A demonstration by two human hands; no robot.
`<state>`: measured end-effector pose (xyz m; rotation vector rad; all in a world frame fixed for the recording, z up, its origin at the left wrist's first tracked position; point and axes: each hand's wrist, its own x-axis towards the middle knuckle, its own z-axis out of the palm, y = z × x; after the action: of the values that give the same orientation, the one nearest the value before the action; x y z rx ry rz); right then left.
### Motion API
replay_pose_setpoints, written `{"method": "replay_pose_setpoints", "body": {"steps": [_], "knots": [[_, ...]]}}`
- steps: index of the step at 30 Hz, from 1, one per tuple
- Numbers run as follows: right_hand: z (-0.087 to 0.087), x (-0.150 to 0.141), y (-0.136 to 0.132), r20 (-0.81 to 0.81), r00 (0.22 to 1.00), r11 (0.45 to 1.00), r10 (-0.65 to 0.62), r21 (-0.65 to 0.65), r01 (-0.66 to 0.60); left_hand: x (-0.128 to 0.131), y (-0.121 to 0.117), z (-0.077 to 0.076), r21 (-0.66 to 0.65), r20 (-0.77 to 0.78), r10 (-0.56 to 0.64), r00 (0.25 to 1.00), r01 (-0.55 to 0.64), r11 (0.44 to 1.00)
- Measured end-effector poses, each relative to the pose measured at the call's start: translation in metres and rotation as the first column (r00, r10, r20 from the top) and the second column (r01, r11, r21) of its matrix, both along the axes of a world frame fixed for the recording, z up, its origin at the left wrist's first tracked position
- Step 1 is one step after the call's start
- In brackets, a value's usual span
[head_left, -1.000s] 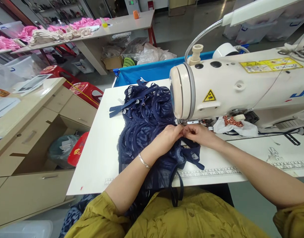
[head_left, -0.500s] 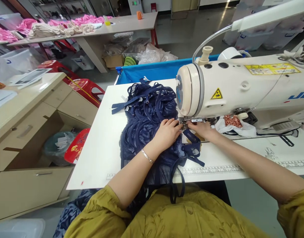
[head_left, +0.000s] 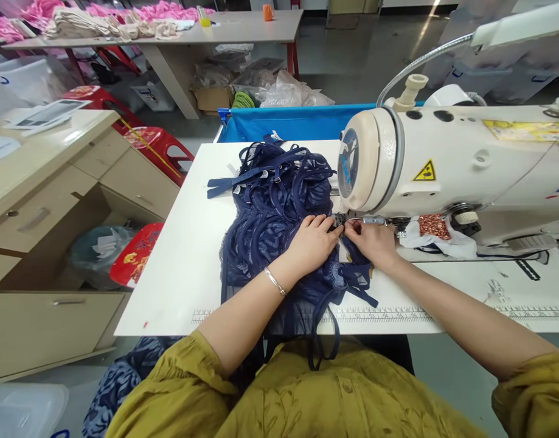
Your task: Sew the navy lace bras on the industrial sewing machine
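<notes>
A heap of navy blue lace garments (head_left: 270,210) with straps lies on the white sewing table (head_left: 179,274), left of the cream sewing machine (head_left: 452,164). My left hand (head_left: 312,243) rests on the navy fabric with its fingers pinched at the presser foot (head_left: 340,220). My right hand (head_left: 373,240) meets it from the right, fingers also pinched on the navy fabric under the machine head. A silver bangle sits on my left wrist. Loose navy straps hang over the table's front edge onto my lap.
A wooden cabinet (head_left: 55,201) with drawers stands to the left, red stools (head_left: 156,152) beside it. A blue bin (head_left: 283,125) sits behind the table. Farther back a long table (head_left: 233,27) carries pink and beige garments. A white cloth (head_left: 437,243) lies under the machine arm.
Both hands have moved forward from the table toward the presser foot, carrying the navy fabric under the machine head. The view has shifted to the left and down.
</notes>
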<state>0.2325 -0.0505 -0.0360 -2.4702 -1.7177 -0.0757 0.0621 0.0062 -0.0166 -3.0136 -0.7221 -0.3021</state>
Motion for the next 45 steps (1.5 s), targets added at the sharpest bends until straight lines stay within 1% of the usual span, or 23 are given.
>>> {"method": "replay_pose_setpoints", "body": {"steps": [9, 15, 18, 20, 22, 24, 25, 26, 27, 28, 29, 30, 31, 32, 33, 34, 35, 36, 37, 39, 42, 43, 45], "knots": [[0.007, -0.006, 0.0, -0.043, 0.999, 1.0, 0.007, 0.009, -0.007, 0.002, -0.003, 0.003, -0.015, -0.018, 0.023, 1.0, -0.024, 1.0], [0.001, -0.006, -0.003, 0.015, 1.0, 0.999, 0.013, 0.048, -0.014, 0.005, -0.002, 0.004, -0.002, -0.03, 0.047, 0.998, -0.047, 0.999], [0.0, 0.004, -0.007, 0.008, 0.991, 0.99, 0.134, 0.035, -0.134, 0.006, -0.002, 0.004, 0.006, -0.042, 0.055, 0.998, -0.055, 0.998], [0.006, 0.015, -0.013, -0.106, 0.952, 0.958, 0.288, 0.022, -0.287, 0.006, -0.002, 0.004, 0.008, -0.048, 0.052, 0.998, -0.052, 0.999], [0.019, 0.026, -0.02, -0.27, 0.868, 0.903, 0.417, 0.017, -0.429, 0.005, -0.002, 0.005, 0.006, -0.055, 0.043, 0.998, -0.043, 0.999], [0.036, 0.033, -0.028, -0.441, 0.739, 0.816, 0.51, -0.024, -0.577, 0.005, -0.002, 0.006, 0.002, -0.066, 0.038, 0.997, -0.038, 0.999], [0.045, 0.036, -0.032, -0.527, 0.65, 0.74, 0.547, -0.058, -0.67, 0.005, -0.002, 0.007, 0.0, -0.073, 0.038, 0.997, -0.039, 0.999], [0.054, 0.037, -0.036, -0.622, 0.545, 0.637, 0.563, -0.093, -0.765, 0.005, -0.002, 0.007, -0.001, -0.078, 0.042, 0.996, -0.042, 0.999], [0.062, 0.038, -0.039, -0.727, 0.431, 0.514, 0.534, -0.125, -0.849, 0.005, -0.002, 0.008, -0.001, -0.082, 0.046, 0.996, -0.046, 0.999], [0.068, 0.038, -0.04, -0.823, 0.333, 0.389, 0.46, -0.15, -0.909, 0.005, -0.002, 0.008, 0.0, -0.085, 0.05, 0.995, -0.05, 0.999], [0.071, 0.039, -0.041, -0.889, 0.274, 0.298, 0.367, -0.167, -0.94, 0.006, -0.002, 0.009, 0.001, -0.088, 0.052, 0.995, -0.052, 0.999], [0.073, 0.041, -0.041, -0.918, 0.265, 0.272, 0.294, -0.186, -0.944, 0.006, -0.002, 0.009, 0.002, -0.092, 0.054, 0.994, -0.054, 0.999], [0.071, 0.043, -0.039, -0.911, 0.309, 0.338, 0.272, -0.21, -0.917, 0.006, -0.002, 0.009, 0.003, -0.096, 0.053, 0.994, -0.053, 0.999], [0.066, 0.046, -0.037, -0.865, 0.407, 0.491, 0.294, -0.229, -0.841, 0.007, -0.002, 0.009, 0.005, -0.099, 0.052, 0.994, -0.052, 0.999], [0.06, 0.049, -0.034, -0.772, 0.542, 0.679, 0.331, -0.204, -0.705, 0.007, -0.002, 0.009, 0.007, -0.1, 0.05, 0.994, -0.05, 0.999], [0.052, 0.051, -0.03, -0.64, 0.686, 0.837, 0.347, -0.118, -0.534, 0.007, -0.002, 0.009, 0.009, -0.099, 0.048, 0.994, -0.048, 0.999], [0.043, 0.053, -0.027, -0.504, 0.8, 0.923, 0.326, -0.011, -0.384, 0.006, -0.002, 0.009, 0.011, -0.096, 0.044, 0.994, -0.044, 0.999], [0.035, 0.055, -0.023, -0.4, 0.863, 0.949, 0.309, 0.07, -0.307, 0.006, -0.002, 0.009, 0.011, -0.092, 0.04, 0.995, -0.039, 0.999], [0.028, 0.055, -0.021, -0.329, 0.887, 0.946, 0.323, 0.116, -0.301, 0.006, -0.002, 0.009, 0.011, -0.089, 0.036, 0.995, -0.035, 0.999], [0.018, 0.053, -0.017, -0.234, 0.869, 0.899, 0.436, 0.156, -0.409, 0.005, -0.001, 0.009, 0.012, -0.084, 0.034, 0.996, -0.033, 0.999], [0.015, 0.045, -0.016, -0.11, 0.813, 0.815, 0.572, 0.194, -0.547, 0.005, -0.001, 0.009, 0.013, -0.083, 0.036, 0.996, -0.035, 0.999], [0.017, 0.042, -0.017, -0.076, 0.805, 0.801, 0.588, 0.194, -0.566, 0.005, -0.001, 0.009, 0.012, -0.084, 0.035, 0.996, -0.034, 0.999], [0.021, 0.038, -0.019, -0.057, 0.813, 0.809, 0.579, 0.163, -0.564, 0.005, -0.001, 0.008, 0.003, -0.082, 0.03, 0.996, -0.03, 1.0]]}}
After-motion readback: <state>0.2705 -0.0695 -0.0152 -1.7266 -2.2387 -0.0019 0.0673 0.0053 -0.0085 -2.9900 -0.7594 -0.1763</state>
